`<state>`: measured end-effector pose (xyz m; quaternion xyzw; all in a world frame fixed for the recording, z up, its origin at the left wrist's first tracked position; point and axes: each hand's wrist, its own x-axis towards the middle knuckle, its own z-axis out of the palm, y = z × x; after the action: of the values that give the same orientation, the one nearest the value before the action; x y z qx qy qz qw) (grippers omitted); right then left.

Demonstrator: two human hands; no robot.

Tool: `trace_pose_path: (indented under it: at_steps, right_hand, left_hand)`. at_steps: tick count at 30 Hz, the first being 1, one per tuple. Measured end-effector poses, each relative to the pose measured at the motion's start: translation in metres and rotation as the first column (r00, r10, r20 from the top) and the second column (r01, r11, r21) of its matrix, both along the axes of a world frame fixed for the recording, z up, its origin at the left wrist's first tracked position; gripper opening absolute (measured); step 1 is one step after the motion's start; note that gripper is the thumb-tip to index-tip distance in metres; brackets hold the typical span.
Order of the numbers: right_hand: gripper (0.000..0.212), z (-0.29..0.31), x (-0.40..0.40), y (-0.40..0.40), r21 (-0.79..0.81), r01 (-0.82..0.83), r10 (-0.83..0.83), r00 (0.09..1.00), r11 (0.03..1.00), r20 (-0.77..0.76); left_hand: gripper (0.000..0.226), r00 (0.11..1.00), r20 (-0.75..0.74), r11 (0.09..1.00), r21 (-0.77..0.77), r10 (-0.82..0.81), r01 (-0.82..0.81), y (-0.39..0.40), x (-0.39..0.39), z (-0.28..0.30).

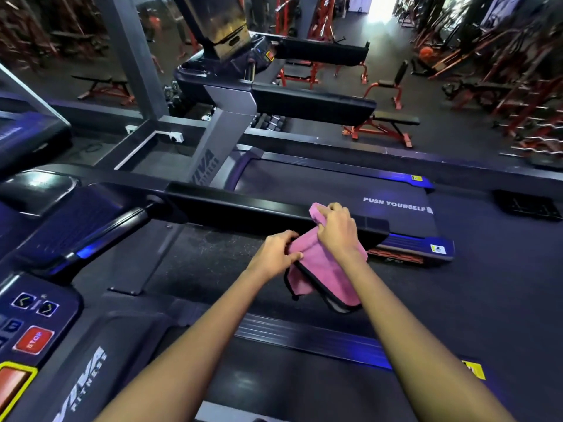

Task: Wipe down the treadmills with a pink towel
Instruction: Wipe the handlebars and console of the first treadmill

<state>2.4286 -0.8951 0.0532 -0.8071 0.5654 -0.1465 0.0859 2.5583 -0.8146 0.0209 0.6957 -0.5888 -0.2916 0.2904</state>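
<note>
Pink towel (326,266): black-edged, hanging lengthwise from treadmill handrail (243,208), near its end, down toward the belt. Right hand (335,228): clenched on towel's upper bunch at the rail. Left hand (275,254): fingers pinching towel's left edge.

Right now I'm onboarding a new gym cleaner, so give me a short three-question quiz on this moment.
1. True or false: both hands grip the pink microfibre towel with black edging.
2. Which surface does the right hand press the towel against?
A. the red STOP button
B. the black padded handrail of the treadmill
C. the running belt printed PUSH YOURSELF
3. Fill in: the left hand pinches the towel's edge while the lower part of the towel hangs ____ the handrail.

Key: 1 true; 2 B; 3 below.
</note>
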Motion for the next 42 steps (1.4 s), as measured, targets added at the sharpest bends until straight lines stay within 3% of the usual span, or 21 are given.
trace_pose_path:
  at_steps: [4,8,11,15,18,28,32,34,36,38,42]
  right_hand:
    - [0.033,0.0,-0.035,-0.004,0.012,0.045,-0.045,0.998,0.999,0.032]
    - [0.038,-0.002,-0.063,-0.007,-0.008,0.06,-0.059,0.996,0.998,0.063]
    - [0.037,-0.004,-0.08,-0.01,-0.016,0.067,-0.066,0.994,0.998,0.083]
    - [0.038,-0.006,-0.097,-0.013,-0.033,0.047,-0.044,0.997,0.998,0.068]
    - [0.04,-0.008,-0.105,-0.015,-0.044,0.049,-0.044,0.995,0.998,0.094]
    - [0.038,-0.008,-0.121,-0.017,-0.03,0.133,-0.13,0.987,0.991,0.1]
    - [0.025,-0.008,-0.136,-0.012,0.02,0.213,-0.214,0.965,0.977,0.151]
    - [0.024,-0.014,-0.139,0.002,0.022,0.183,-0.182,0.951,0.983,0.252]
    - [0.027,-0.022,-0.132,0.022,0.003,0.076,-0.072,0.938,0.997,0.339]
    - [0.03,-0.03,-0.115,0.04,-0.018,-0.02,0.026,0.907,1.0,0.42]
    - [0.039,-0.032,-0.074,0.057,0.041,-0.053,0.017,0.793,0.998,0.609]
  left_hand:
    - [0.105,0.999,-0.044,0.997,0.079,0.025,-0.021,-0.012,-0.024,0.013]
    - [0.12,1.0,-0.014,0.984,0.178,0.006,-0.003,-0.026,-0.045,0.016]
    - [0.12,0.999,0.044,0.972,0.237,-0.011,0.0,-0.03,-0.055,0.014]
    - [0.111,0.958,0.277,0.962,0.274,-0.071,-0.008,-0.023,-0.061,0.017]
    - [0.111,0.925,0.372,0.956,0.291,-0.072,-0.042,-0.02,-0.06,0.018]
    - [0.109,0.925,0.372,0.923,0.378,-0.082,-0.07,-0.025,-0.058,0.028]
    - [0.089,0.874,0.482,0.945,0.307,-0.056,-0.109,-0.028,-0.068,0.041]
    - [0.068,0.922,0.386,0.975,0.189,0.036,-0.117,-0.026,-0.074,0.042]
    - [0.046,0.997,0.025,0.986,0.149,0.076,-0.079,-0.017,-0.081,0.037]
    - [0.035,0.963,-0.256,0.986,0.159,0.09,-0.05,-0.005,-0.083,0.03]
    - [0.046,0.925,-0.337,0.964,0.25,0.176,-0.093,0.023,-0.07,0.017]
